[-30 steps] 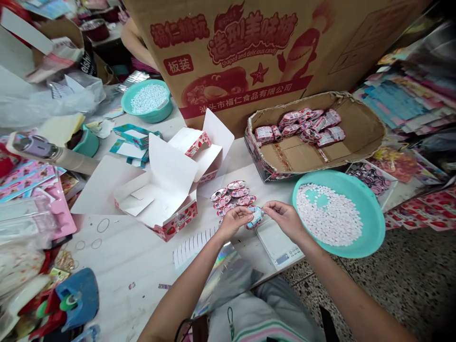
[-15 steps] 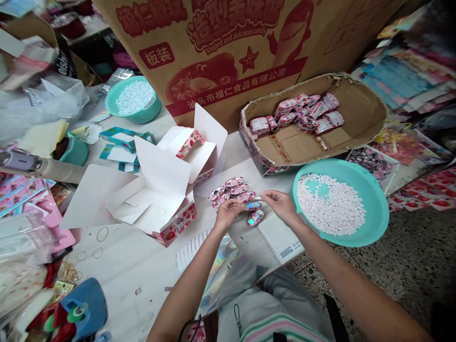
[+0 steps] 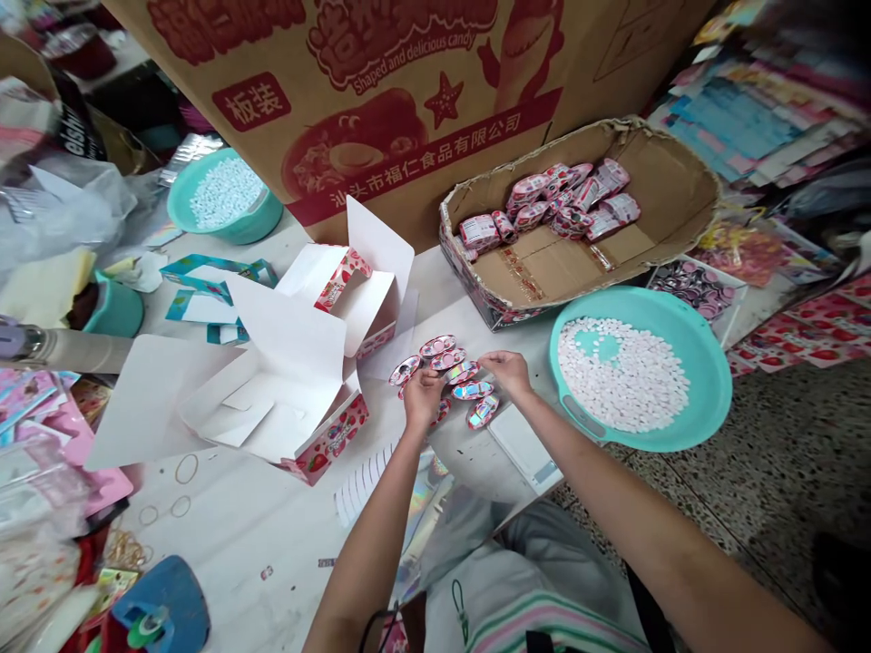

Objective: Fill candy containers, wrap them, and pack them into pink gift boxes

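Note:
Small oval cases with a pink pattern lie in a cluster on the white table. Shiny holographic stickers cover the middles of the nearer ones, such as the blue-silver case and the case closest to me. My left hand is closed over the left side of the cluster, hiding part of it. My right hand is in a pinch, fingertips at the right end of a stickered case. Anything small between either hand's fingers is hidden.
A turquoise basin of pale candies stands right, beside a white scale. Behind is a cut-down carton holding wrapped packs. Open strawberry-print boxes stand left; a large cardboard box rises at the back.
Both hands have shifted from the blue-silver case to the one behind it, which now shows a shiny sticker. The left hand has moved back over the cluster. The view has shifted slightly.

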The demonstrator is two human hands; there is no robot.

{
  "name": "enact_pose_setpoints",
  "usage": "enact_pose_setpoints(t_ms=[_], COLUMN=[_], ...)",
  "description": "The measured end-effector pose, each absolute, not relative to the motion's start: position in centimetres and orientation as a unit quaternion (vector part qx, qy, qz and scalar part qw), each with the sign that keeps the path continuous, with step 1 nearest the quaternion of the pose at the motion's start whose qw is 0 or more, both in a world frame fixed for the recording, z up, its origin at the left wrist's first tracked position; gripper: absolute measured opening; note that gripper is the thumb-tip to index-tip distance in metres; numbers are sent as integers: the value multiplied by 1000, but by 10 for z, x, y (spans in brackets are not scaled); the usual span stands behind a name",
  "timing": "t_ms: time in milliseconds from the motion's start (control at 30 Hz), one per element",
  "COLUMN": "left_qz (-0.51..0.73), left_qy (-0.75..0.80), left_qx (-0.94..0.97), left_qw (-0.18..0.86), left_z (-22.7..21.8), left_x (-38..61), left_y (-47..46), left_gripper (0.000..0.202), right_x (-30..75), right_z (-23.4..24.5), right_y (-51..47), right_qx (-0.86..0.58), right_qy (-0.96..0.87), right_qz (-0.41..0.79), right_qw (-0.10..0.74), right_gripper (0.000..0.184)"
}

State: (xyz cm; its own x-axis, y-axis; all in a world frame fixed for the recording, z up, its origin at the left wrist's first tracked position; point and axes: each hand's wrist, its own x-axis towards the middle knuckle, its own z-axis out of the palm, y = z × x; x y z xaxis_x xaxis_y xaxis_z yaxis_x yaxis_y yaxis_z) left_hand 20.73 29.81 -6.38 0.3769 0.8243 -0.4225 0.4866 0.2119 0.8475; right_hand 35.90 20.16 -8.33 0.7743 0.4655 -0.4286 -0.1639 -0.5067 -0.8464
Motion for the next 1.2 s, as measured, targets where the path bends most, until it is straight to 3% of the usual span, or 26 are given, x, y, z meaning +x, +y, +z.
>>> enact_pose_setpoints(t_ms=[167,367,533,700,800,1000,1200], left_qz=[156,153,122,111,110,111,121], left_qy=[490,399,368,379,387,393,398], left_qx=[578,672,724,721,708,700,676], left_qw=[633,605,571,570,580,586,609], left_z=[-51,-7,25,29,26,11,-4], left_x=[211,219,227,230,230,227,224], left_y=[301,298,294,294,294,295,296], left_gripper=[23,15,14,14,14,17,18], right_x=[365,360,356,358,360,362,363], right_z=[-86,-79,-64,-60,-56,-46,-44], right_y=[199,194,195,192,189,184,184], right_qx=[-820,-824,-769,-662,-615,-602,-616], right_qy=[-111,-150,-108,-15,16,-15,-38], right_qz=[306,300,347,479,528,541,527], right_qw=[471,456,526,576,585,587,585], right_gripper=[22,28,46,64,61,36,35])
